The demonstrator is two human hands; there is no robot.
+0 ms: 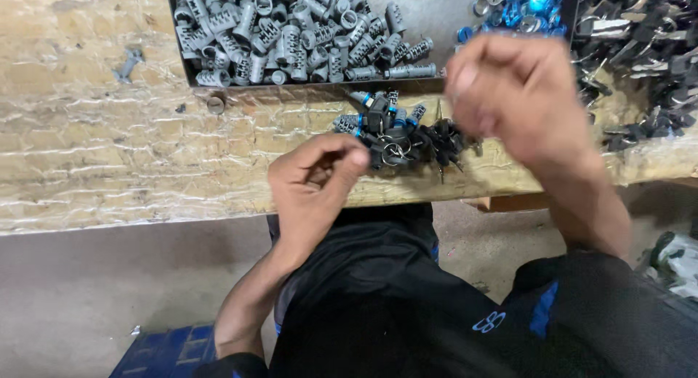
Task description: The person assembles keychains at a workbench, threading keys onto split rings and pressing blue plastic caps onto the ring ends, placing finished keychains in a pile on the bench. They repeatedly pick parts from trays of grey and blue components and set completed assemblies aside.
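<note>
I am curling my left hand (316,176) into a loose grip, thumb meeting fingertips near the front edge of the surface (109,167); whether a small part is pinched inside, I cannot tell. My right hand (512,94) is hovering blurred above, fingers bunched, and I cannot tell what it holds either. Just beyond my left fingertips a small pile of finished lock pieces (396,127) with blue rings and black keys is lying on the surface, so I judge that a handful are done. Further out, the tray (429,14) is holding a large heap of bare grey cylinders (291,33), with blue rings (523,3) beside them and black keys (640,51) to the right, so most is left.
</note>
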